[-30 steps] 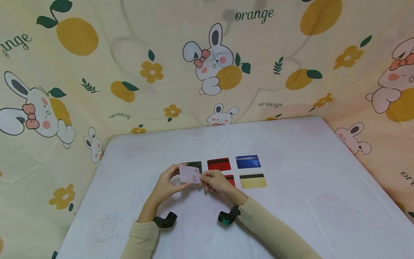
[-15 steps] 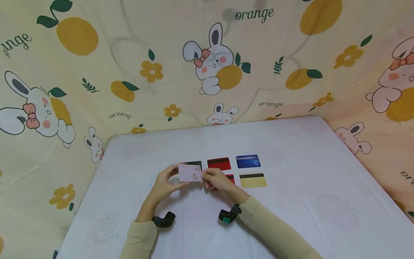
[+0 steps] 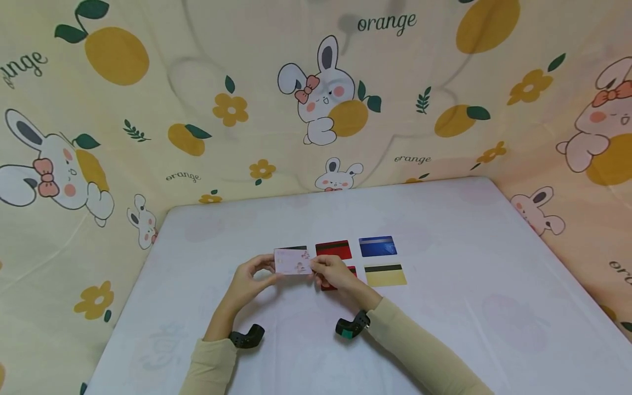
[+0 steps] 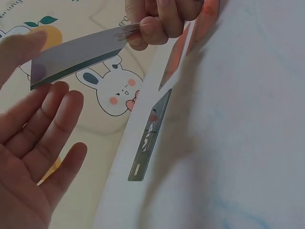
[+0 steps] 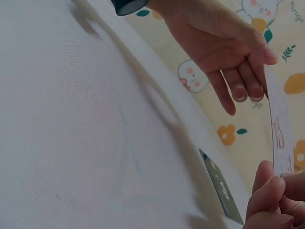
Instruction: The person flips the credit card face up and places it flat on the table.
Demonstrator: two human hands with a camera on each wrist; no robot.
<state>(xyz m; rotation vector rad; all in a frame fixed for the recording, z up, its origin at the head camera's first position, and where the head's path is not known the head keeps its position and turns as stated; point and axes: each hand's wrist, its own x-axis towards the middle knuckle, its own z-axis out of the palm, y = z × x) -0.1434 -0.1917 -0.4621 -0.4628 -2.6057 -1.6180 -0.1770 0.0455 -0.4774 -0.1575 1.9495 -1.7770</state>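
Observation:
A pale pink bank card (image 3: pixel 292 262) with small printed pictures is held up above the table, its printed face toward the head camera. My left hand (image 3: pixel 252 280) holds its left end between thumb and fingers. At the opposite end, my right hand (image 3: pixel 336 272) pinches the edge between thumb and index finger. A dark stripe runs along the card's lower edge in the left wrist view. Behind it a dark green card (image 4: pixel 150 138) lies on the table, mostly hidden in the head view. The right hand partly covers a red card (image 3: pixel 328 286) below it.
Another red card (image 3: pixel 333 249), a blue card (image 3: pixel 377 246) and a gold card (image 3: pixel 385 276) with a black stripe lie flat on the white-covered table (image 3: pixel 444 329). A cloth printed with rabbits and oranges (image 3: pixel 237 66) hangs around the back and sides.
The pink card has risen slightly and levelled out from a tilt, shifting a little to the right. Both hands keep hold of it, and the right hand has moved slightly right.

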